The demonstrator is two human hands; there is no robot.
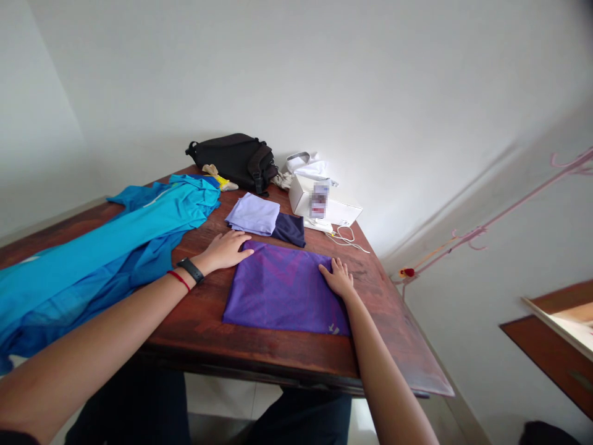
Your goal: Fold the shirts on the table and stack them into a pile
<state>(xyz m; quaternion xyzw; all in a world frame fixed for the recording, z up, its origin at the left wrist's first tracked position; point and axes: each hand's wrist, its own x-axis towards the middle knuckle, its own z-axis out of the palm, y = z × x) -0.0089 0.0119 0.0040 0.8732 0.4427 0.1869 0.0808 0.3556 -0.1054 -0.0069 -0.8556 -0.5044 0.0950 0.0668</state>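
A purple piece of clothing (pixel 282 287), folded into a flat rectangle, lies near the front edge of the wooden table (pixel 199 315). It has a faint pink pattern and a small light mark at its lower right corner. At its upper left corner rests my left hand (pixel 228 249), fingers stretched out and thumb on the cloth. My right hand (pixel 339 278) lies on the upper right edge, fingers spread. Neither hand grips anything. Just behind the purple cloth are a folded lavender cloth (pixel 254 214) and a folded dark navy cloth (pixel 290 229) partly under it.
Bright blue garments (pixel 134 238) spread over the table's left side. Toward the wall sit a black bag (pixel 231 157), a white box (pixel 300 193), a white bag (pixel 308 165) and a white cable (pixel 347 238). A pink coat stand (pixel 477 232) leans across the right.
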